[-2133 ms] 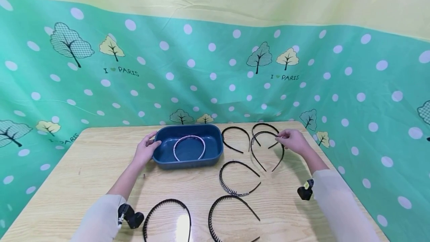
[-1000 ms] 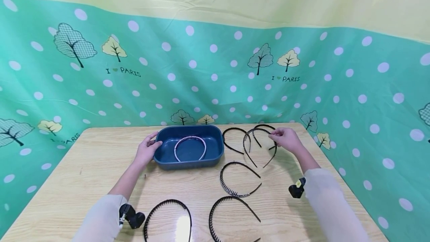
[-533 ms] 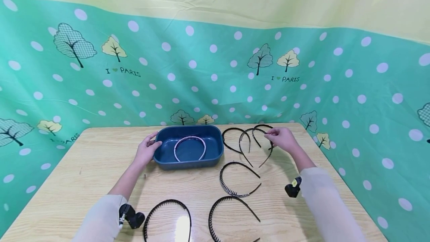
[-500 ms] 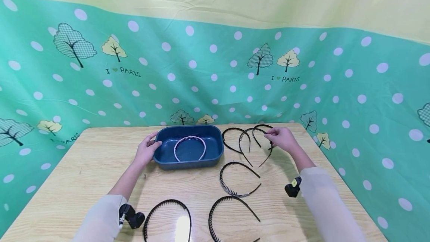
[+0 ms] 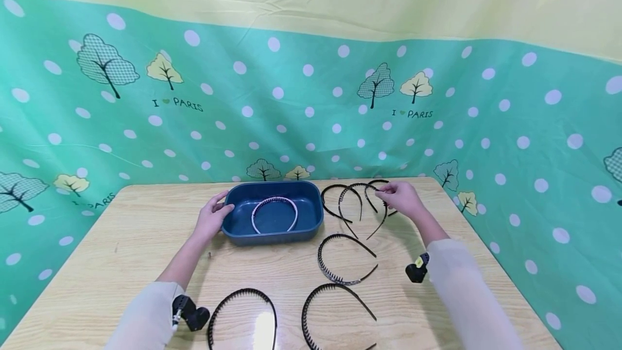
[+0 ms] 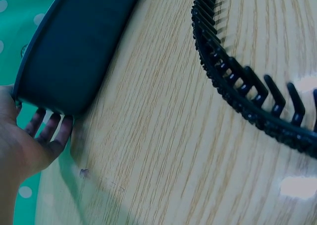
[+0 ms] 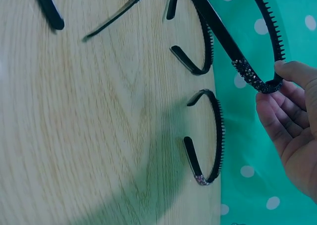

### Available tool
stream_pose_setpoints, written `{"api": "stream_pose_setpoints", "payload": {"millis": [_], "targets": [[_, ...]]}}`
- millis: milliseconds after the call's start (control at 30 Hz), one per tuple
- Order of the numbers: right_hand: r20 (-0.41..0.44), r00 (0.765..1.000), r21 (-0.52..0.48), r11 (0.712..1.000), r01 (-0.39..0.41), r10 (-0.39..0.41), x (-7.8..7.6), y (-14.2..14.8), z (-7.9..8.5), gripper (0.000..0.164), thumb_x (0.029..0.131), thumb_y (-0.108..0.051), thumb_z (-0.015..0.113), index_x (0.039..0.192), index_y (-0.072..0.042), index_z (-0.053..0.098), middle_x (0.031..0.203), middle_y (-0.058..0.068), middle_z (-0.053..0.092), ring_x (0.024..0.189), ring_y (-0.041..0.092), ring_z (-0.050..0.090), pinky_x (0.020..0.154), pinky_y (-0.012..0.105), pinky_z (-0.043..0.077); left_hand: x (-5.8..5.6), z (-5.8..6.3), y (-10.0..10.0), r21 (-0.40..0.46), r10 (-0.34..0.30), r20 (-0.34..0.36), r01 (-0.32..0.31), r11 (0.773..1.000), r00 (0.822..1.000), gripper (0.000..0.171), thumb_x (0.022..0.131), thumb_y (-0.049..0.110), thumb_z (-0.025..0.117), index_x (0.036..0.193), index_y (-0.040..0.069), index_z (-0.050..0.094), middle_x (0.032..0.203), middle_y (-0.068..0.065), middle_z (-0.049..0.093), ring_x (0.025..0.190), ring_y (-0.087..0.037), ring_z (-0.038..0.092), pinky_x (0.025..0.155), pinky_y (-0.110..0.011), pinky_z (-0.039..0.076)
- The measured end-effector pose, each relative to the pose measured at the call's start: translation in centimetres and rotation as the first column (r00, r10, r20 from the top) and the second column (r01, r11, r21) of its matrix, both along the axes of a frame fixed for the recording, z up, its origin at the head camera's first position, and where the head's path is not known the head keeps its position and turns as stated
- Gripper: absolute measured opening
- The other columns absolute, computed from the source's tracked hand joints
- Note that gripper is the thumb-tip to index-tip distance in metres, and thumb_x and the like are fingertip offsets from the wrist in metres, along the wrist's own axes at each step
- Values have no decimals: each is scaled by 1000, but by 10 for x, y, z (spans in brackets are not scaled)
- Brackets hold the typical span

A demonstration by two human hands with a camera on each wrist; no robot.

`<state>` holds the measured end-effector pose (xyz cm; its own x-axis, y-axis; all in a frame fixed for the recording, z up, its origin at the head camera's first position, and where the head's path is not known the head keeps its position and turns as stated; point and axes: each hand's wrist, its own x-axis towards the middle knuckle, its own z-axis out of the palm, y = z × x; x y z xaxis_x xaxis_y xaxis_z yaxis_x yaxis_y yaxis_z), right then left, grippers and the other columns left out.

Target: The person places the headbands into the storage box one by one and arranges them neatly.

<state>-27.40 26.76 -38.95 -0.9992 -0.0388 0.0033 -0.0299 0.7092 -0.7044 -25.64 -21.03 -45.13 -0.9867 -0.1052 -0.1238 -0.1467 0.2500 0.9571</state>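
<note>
My left hand grips the left end of a blue plastic bin, thumb at the rim; in the left wrist view its fingers reach below the bin's end. A pale toothed headband lies inside the bin. To the right, my right hand pinches a black toothed headband and holds it above the table with its ends pointing down. The right wrist view shows glittery stones on this headband close to the thumb and fingers.
Behind the held headband lie two black headbands, one left and one right, partly covered from view. Nearer the front are a glitter-sided headband and two more black ones. A polka-dot cloth hangs behind the wooden table.
My right hand has carried the held headband leftward over the table, toward the bin, and it now overlaps the back-left headband in view. The left hand and the bin stay in place.
</note>
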Motion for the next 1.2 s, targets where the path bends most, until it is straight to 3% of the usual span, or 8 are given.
{"api": "stream_pose_setpoints", "payload": {"millis": [133,267,467,700,833,1200], "targets": [[8,1000,-4,1000,1,-1,-2,-4,0,35,89,-29,63,108,0,64,91,14,66,68,19,63,59,27,52,-1,-1,-1,-8,-3,2,3,1000,1000,56,96,23,50,148,17,29,142,-26,37,125,-41,45,98,-50,43],[11,1000,-18,1000,-4,5,-3,-8,0,34,89,-27,63,108,1,63,94,17,66,67,20,63,59,28,52,-1,-1,-1,-15,-7,0,7,1000,1000,56,96,24,50,148,17,28,143,-26,36,125,-41,44,99,-50,43],[0,1000,-26,999,-21,21,-5,-16,3,35,88,-28,64,109,0,64,93,15,67,67,19,64,68,41,55,-1,0,-1,-18,-3,-3,3,1000,1000,56,96,24,49,148,17,29,143,-26,36,126,-41,43,100,-51,42],[-17,999,-23,999,-37,37,-7,-25,6,32,88,-27,63,106,-1,66,95,18,67,77,34,66,61,29,54,-1,-1,-1,-16,-6,5,6,1000,1000,56,96,24,49,148,17,28,144,-26,35,127,-41,42,100,-51,41],[-27,998,-27,998,-50,49,-8,-30,7,31,88,-26,63,107,-1,66,97,22,66,80,38,65,61,28,54,-1,-3,-1,-15,-7,4,7,1000,1000,57,97,24,49,148,18,27,144,-26,34,127,-41,41,100,-52,41],[-4,999,2,999,-34,34,-11,-38,8,31,88,-32,63,106,-6,66,96,15,68,70,18,65,63,29,55,-1,-1,-1,-11,2,3,-2,1000,1000,56,96,24,50,148,17,29,144,-26,35,127,-41,41,100,-51,41]]}}
